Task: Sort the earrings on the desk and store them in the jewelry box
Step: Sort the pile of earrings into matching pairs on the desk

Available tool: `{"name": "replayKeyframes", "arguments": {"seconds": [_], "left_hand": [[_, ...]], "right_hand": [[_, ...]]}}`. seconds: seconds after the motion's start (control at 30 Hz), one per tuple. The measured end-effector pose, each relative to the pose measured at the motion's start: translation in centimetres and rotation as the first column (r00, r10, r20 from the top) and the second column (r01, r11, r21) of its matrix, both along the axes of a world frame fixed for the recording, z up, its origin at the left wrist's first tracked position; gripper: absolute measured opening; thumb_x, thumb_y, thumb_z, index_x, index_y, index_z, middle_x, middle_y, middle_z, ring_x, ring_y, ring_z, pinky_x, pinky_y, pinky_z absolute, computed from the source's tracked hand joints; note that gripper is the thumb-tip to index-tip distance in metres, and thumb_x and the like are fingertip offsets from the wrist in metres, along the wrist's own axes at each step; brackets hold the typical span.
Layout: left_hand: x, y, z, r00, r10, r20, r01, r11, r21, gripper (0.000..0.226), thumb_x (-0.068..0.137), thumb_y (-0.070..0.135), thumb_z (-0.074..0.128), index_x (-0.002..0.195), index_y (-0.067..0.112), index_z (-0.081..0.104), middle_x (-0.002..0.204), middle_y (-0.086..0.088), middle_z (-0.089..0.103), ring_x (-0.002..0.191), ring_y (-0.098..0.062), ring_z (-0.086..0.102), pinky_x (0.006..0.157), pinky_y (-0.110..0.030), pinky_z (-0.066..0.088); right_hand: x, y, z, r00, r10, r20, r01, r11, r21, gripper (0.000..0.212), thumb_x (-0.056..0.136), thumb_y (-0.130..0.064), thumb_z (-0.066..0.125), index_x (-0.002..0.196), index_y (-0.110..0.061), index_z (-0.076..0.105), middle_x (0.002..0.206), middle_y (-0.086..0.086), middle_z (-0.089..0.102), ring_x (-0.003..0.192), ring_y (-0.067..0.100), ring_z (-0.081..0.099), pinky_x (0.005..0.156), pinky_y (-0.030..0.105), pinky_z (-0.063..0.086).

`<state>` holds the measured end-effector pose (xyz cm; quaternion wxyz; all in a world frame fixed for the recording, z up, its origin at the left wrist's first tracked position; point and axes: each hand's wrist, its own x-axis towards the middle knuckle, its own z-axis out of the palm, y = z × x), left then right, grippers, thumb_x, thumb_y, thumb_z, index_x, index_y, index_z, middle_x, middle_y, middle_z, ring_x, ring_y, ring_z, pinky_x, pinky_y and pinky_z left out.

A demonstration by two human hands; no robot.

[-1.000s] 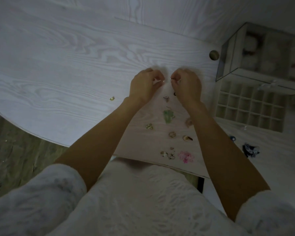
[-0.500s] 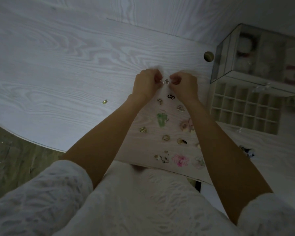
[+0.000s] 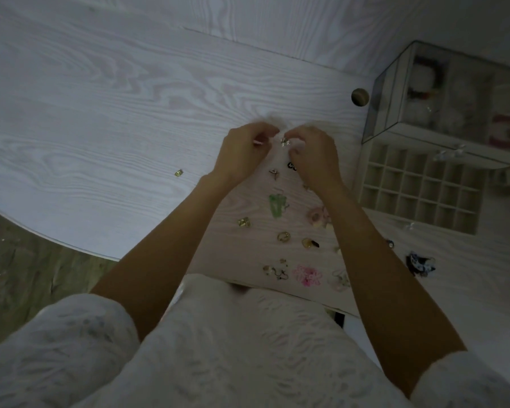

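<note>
Above the pale wooden desk point(image 3: 100, 113), my left hand point(image 3: 243, 153) and my right hand point(image 3: 314, 156) meet, fingertips pinched together around a small shiny earring point(image 3: 283, 141). Below them several earrings lie scattered: a green one point(image 3: 276, 205), a pink flower point(image 3: 306, 274), a gold ring-shaped one point(image 3: 283, 237), a black-and-white one point(image 3: 290, 165). A lone gold earring point(image 3: 178, 172) lies to the left. The jewelry box point(image 3: 418, 184) with its open grid tray sits at the right, apart from both hands.
A clear case point(image 3: 454, 98) with soft items stands behind the grid tray. A round cable hole point(image 3: 360, 97) is in the desk near it. A dark hair accessory point(image 3: 420, 263) lies at the right. The desk's curved edge runs along the lower left.
Both hands have stayed close together over the same spot, working the small earring between the fingertips. The view shifted slightly.
</note>
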<state>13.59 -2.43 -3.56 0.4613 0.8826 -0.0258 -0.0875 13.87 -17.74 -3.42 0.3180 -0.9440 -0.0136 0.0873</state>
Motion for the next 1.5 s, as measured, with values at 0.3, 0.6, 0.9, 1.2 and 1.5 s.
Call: {"name": "replayKeyframes", "arguments": {"seconds": [0.3, 0.6, 0.9, 1.2, 1.5], "left_hand": [[-7.6, 7.8, 1.5, 0.964, 0.263, 0.047, -0.266, 0.960, 0.088, 0.013, 0.089, 0.022, 0.056, 0.096, 0.026, 0.066, 0.093, 0.013, 0.067, 0.075, -0.001, 0.058, 0.064, -0.017, 0.041], [-7.2, 5.4, -1.6, 0.982, 0.188, 0.008, -0.183, 0.940, 0.287, 0.035, 0.082, 0.029, 0.066, 0.113, 0.015, 0.060, 0.106, -0.007, 0.060, 0.086, -0.019, 0.057, 0.073, -0.019, 0.036], [-6.6, 5.4, -2.1, 0.979, 0.202, -0.011, -0.193, 0.951, 0.243, 0.014, 0.080, 0.016, 0.066, 0.094, 0.013, 0.065, 0.092, -0.004, 0.063, 0.075, -0.007, 0.051, 0.067, -0.010, 0.030], [-6.6, 6.1, -2.1, 0.973, 0.223, -0.052, -0.213, 0.964, 0.157, 0.009, 0.080, 0.020, 0.069, 0.085, 0.014, 0.064, 0.084, 0.002, 0.067, 0.074, -0.008, 0.059, 0.069, -0.016, 0.044], [-8.1, 6.6, -2.0, 0.980, 0.199, 0.002, -0.197, 0.972, 0.124, 0.007, 0.087, 0.021, 0.061, 0.091, 0.015, 0.060, 0.088, -0.004, 0.065, 0.077, -0.016, 0.059, 0.074, -0.034, 0.051]], "right_hand": [[-4.8, 2.1, 1.1, 0.981, 0.178, 0.073, -0.182, 0.982, 0.044, 0.026, 0.085, -0.006, 0.056, 0.109, -0.012, 0.064, 0.107, 0.007, 0.065, 0.105, 0.022, 0.052, 0.083, 0.023, 0.038], [-3.8, 6.5, -1.0, 0.946, 0.319, 0.047, -0.312, 0.943, -0.117, 0.028, 0.083, -0.003, 0.057, 0.110, -0.008, 0.062, 0.111, 0.010, 0.060, 0.106, 0.026, 0.051, 0.083, 0.034, 0.047], [-3.6, 7.4, -1.7, 0.959, 0.276, 0.060, -0.268, 0.956, -0.119, 0.012, 0.086, -0.006, 0.058, 0.095, -0.007, 0.065, 0.096, 0.010, 0.064, 0.091, 0.026, 0.057, 0.074, 0.041, 0.051], [-4.2, 7.2, -1.6, 0.971, 0.225, 0.074, -0.216, 0.970, -0.112, 0.008, 0.086, -0.005, 0.055, 0.090, -0.009, 0.061, 0.089, 0.008, 0.061, 0.081, 0.022, 0.055, 0.065, 0.036, 0.049], [-4.3, 7.3, -1.0, 0.976, 0.198, 0.086, -0.192, 0.979, -0.070, 0.006, 0.086, -0.003, 0.054, 0.089, -0.006, 0.058, 0.080, 0.008, 0.065, 0.069, 0.021, 0.060, 0.064, 0.038, 0.052]]}}
